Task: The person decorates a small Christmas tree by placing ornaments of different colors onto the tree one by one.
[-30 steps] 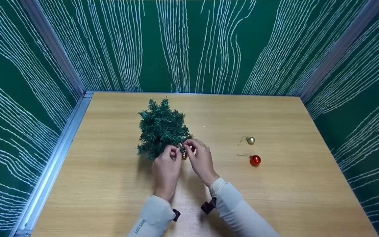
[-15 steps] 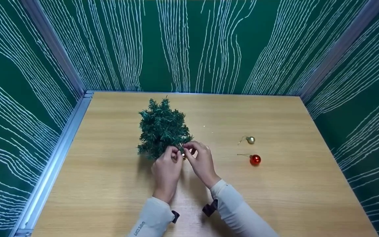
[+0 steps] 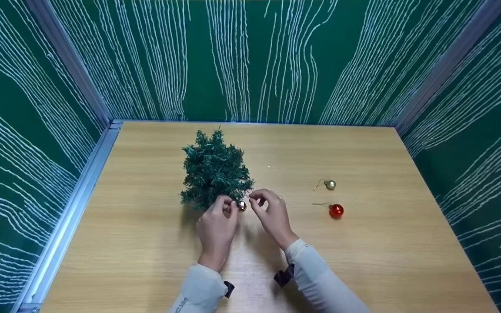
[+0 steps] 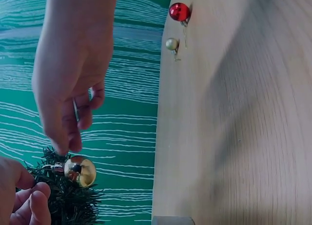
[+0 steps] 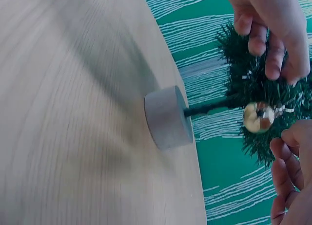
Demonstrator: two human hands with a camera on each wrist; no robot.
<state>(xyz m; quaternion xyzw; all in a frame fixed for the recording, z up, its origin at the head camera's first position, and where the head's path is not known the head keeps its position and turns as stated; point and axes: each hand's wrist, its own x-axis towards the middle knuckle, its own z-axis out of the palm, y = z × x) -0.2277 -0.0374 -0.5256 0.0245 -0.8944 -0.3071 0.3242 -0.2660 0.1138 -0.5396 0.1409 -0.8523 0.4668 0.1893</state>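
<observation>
A small artificial Christmas tree (image 3: 213, 169) stands left of the table's middle. On its near right side hangs a shiny gold bauble (image 3: 242, 206), its cap and loop against a branch in the left wrist view. My left hand (image 3: 218, 224) is at the tree's lower front, thumb and fingers pinching a branch right beside the bauble; the fingertips are partly hidden in the needles. Just right of the bauble, my right hand (image 3: 274, 219) has loosely bent fingers, apart from the bauble, with nothing seen between them. The tree's pale round base (image 5: 168, 118) shows in the right wrist view.
On the right half of the wooden table (image 3: 389, 252) lie a small pale gold bauble (image 3: 330, 185) and a red bauble (image 3: 336, 211), each with a string loop. Green panels (image 3: 272, 61) with white lines enclose the table's back and sides.
My right hand has let go beside the bauble and moved a little right and toward me. More of the gold bauble shows now. My left hand has shifted slightly toward me, still at the branch.
</observation>
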